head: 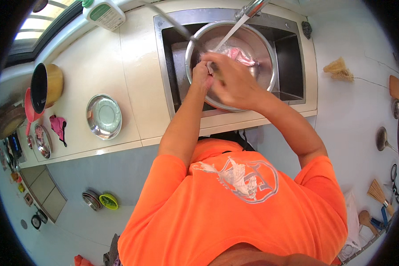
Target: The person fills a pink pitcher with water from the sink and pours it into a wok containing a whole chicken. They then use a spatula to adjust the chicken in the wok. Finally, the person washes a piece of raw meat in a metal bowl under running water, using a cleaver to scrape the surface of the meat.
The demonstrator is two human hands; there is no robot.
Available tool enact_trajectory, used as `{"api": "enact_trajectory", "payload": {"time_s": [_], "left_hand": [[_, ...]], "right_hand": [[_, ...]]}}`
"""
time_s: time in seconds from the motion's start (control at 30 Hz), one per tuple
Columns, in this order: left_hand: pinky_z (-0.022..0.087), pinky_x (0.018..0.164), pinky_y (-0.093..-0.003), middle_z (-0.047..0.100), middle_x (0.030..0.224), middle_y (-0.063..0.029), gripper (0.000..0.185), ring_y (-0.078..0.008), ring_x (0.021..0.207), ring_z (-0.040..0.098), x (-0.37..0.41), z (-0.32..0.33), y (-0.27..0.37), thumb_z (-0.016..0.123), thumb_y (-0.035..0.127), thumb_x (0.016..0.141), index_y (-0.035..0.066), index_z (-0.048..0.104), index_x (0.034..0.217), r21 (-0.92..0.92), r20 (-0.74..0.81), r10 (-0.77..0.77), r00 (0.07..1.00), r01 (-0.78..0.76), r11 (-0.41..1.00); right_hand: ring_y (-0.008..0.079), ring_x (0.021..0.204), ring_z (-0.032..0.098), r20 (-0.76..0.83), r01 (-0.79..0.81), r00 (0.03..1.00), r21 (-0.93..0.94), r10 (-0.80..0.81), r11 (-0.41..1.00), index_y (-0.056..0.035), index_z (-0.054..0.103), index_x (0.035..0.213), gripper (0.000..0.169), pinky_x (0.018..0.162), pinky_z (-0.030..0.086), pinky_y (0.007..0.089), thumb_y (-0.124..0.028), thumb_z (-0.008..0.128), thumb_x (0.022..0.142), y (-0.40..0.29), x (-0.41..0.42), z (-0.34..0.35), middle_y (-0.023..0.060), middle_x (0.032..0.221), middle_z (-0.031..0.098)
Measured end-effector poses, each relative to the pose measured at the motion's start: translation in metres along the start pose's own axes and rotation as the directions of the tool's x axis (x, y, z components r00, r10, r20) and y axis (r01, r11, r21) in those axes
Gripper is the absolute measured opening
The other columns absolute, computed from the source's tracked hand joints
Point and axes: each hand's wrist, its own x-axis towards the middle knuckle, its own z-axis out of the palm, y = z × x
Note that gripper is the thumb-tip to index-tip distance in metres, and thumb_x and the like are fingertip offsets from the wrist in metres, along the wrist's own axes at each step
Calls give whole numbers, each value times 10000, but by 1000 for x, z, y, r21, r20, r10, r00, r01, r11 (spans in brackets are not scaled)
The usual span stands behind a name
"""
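My right hand [234, 79] is blurred and curled over my left hand [202, 74], above the near left part of a large metal basin [272, 68]. A small pale, shiny bit shows between the hands, with dark blurred patches by my right fingers. What either hand grips is unclear. A long, thin grey tool [169, 18], smeared by blur, slants from the top edge down to the hands. Water runs from the tap [252, 8] into the basin. Pink meat [241, 56] lies in it, on the far side of my right hand.
The basin sits in a steel sink [289, 69]. Leftward on the counter are a metal bowl [89, 114], a pink cloth item [58, 126], a small metal dish [43, 141] and a gold pot [55, 84]. A white bottle [104, 15] stands by the window. Utensils hang at right, including scissors [394, 183].
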Motion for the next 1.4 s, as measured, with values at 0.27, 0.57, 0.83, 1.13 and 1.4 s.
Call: {"api": "enact_trajectory", "payload": {"time_s": [0.27, 0.57, 0.83, 1.13, 1.4], "left_hand": [[483, 465, -336, 678, 992, -110, 382, -240, 701, 638, 4, 7, -3, 503, 385, 1053, 51, 595, 1213, 118, -53, 41, 998, -35, 992], [422, 433, -257, 654, 983, -80, 443, -198, 637, 578, 20, 18, 4, 334, 458, 1077, 97, 575, 1169, 200, -166, 8, 986, 26, 979], [569, 642, -426, 662, 1102, -122, 420, -288, 903, 673, 19, 34, 15, 553, 442, 997, 75, 577, 1201, 221, -241, 19, 970, 36, 975], [569, 682, -514, 661, 1017, -145, 378, -303, 847, 673, 13, 20, 22, 514, 368, 1043, 23, 567, 1190, 317, -270, 48, 962, 42, 948], [520, 640, -462, 618, 887, -103, 202, -218, 657, 559, 9, 18, 26, 510, 257, 1028, 90, 593, 1103, 220, -245, 1, 970, 55, 974]], "right_hand": [[490, 860, 654, 76, -644, 734, -238, 675, 727, -28, 493, 1364, 504, 737, 515, 513, -183, 640, 908, 61, -132, -60, 259, 907, 682], [486, 763, 630, 0, -698, 711, -118, 703, 706, -2, 611, 943, 284, 655, 455, 542, -285, 641, 946, 97, -145, -56, 278, 777, 636], [490, 810, 641, 106, -615, 753, -236, 649, 752, -21, 619, 963, 336, 714, 481, 574, -357, 606, 966, 121, -111, -29, 283, 818, 663], [490, 831, 646, 83, -599, 770, -246, 633, 762, 9, 639, 1029, 363, 734, 503, 545, -347, 641, 958, 155, -117, -36, 286, 824, 668], [475, 724, 653, -29, -549, 818, -342, 575, 763, -28, 600, 921, 372, 652, 505, 557, -396, 613, 972, 140, -105, -30, 250, 741, 667]]}}
